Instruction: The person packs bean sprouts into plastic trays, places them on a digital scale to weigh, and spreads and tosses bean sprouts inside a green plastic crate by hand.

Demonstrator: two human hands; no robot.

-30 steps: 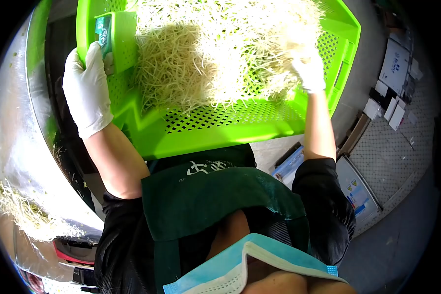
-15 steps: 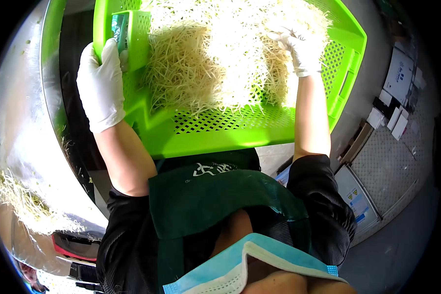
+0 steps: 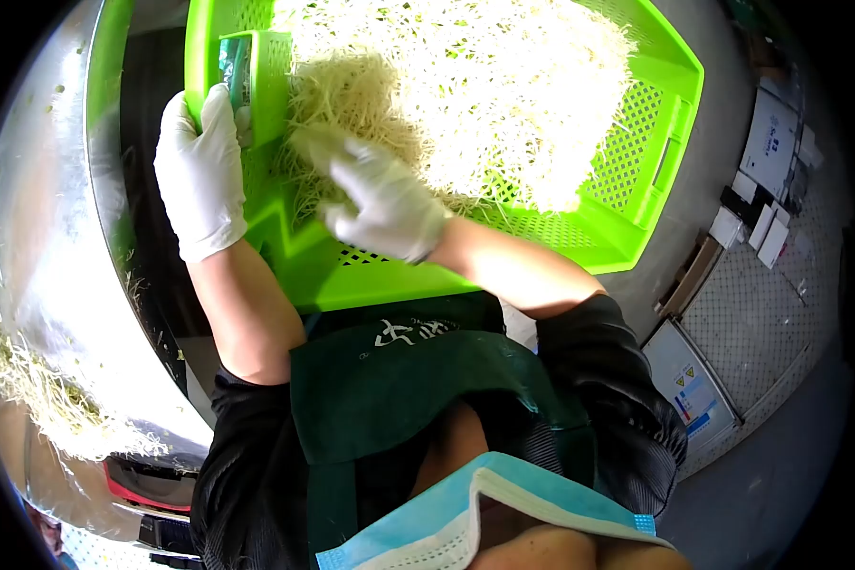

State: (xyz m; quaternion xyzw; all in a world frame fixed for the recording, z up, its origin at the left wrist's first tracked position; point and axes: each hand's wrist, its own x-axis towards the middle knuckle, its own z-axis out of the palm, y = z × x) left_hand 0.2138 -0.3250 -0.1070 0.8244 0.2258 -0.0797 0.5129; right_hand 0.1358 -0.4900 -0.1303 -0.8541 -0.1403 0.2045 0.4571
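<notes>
A bright green perforated plastic basket (image 3: pixel 380 285) is in front of me, heaped with pale bean sprouts (image 3: pixel 494 104). My left hand (image 3: pixel 202 180), in a white glove, grips the basket's left rim, thumb on the inner side. Beside that thumb, a small green packet (image 3: pixel 234 62) sits in the basket's corner compartment. My right hand (image 3: pixel 385 204), also gloved, reaches across the near left part of the sprouts. Its fingers are stretched out with the thumb apart, touching or just above the heap; motion blurs their tips. Nothing shows in its grasp.
At left stands a shiny metal surface (image 3: pixel 43 237) with loose sprouts (image 3: pixel 57 399) along its lower edge. White boxes (image 3: pixel 772 142) and a grey panel with warning labels (image 3: pixel 691 389) are on the right. My green apron (image 3: pixel 427 389) is close below the basket.
My right hand has swept from the right side of the sprouts to the near left. The sprouts on the right now lie more evenly. My left hand stays on the rim.
</notes>
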